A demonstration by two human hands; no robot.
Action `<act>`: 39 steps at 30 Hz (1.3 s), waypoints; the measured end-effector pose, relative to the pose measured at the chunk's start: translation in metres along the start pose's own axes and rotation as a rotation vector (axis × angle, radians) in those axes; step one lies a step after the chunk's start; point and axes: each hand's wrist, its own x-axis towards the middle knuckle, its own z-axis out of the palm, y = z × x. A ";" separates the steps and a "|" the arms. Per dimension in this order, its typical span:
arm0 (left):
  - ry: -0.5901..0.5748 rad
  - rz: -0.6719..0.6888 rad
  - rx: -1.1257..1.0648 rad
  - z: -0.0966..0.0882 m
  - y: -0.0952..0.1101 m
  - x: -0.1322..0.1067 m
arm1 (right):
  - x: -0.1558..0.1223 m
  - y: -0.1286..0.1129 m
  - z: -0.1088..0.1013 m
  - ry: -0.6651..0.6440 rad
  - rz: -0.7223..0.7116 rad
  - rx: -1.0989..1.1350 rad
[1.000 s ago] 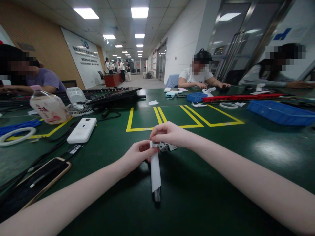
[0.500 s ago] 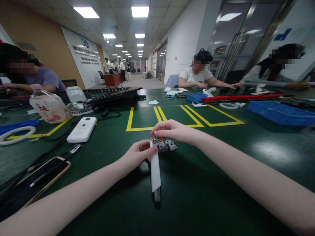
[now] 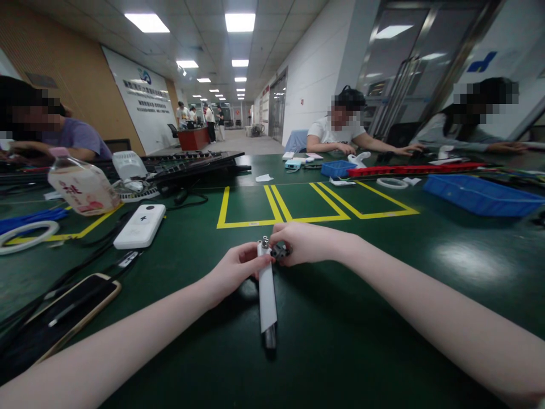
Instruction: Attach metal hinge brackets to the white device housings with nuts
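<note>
I am pinching the white rod (image 3: 267,295) near its far end with my left hand (image 3: 237,268), thumb and fingers clenched round it, as it is lying on the green table (image 3: 340,352) with its dark tip toward me. My right hand (image 3: 306,243) is curling shut over a small grey metal fitting (image 3: 281,250), holding it just right of the rod's metal cap (image 3: 264,243); whether fitting and cap are touching I cannot tell, since my fingers are hiding the joint. To my mind this is calling for a firm, quiet left grip so the rod is not rolling, and for the right fingers lining the fitting squarely with the cap, not forcing it at a slant. Left of the rod a white power bank (image 3: 140,225) and a phone (image 3: 74,304) are lying well apart from it; beyond the rod, yellow tape lines (image 3: 272,207) are marking the table.
</note>
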 end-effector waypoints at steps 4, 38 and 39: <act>0.011 -0.018 0.006 0.002 0.003 0.000 | 0.003 0.007 -0.001 0.114 0.006 0.042; -0.003 0.041 0.039 -0.001 -0.005 0.002 | 0.002 -0.013 -0.007 0.211 -0.138 0.866; -0.004 0.041 0.041 -0.002 -0.006 0.002 | 0.002 -0.014 -0.007 0.243 -0.152 0.834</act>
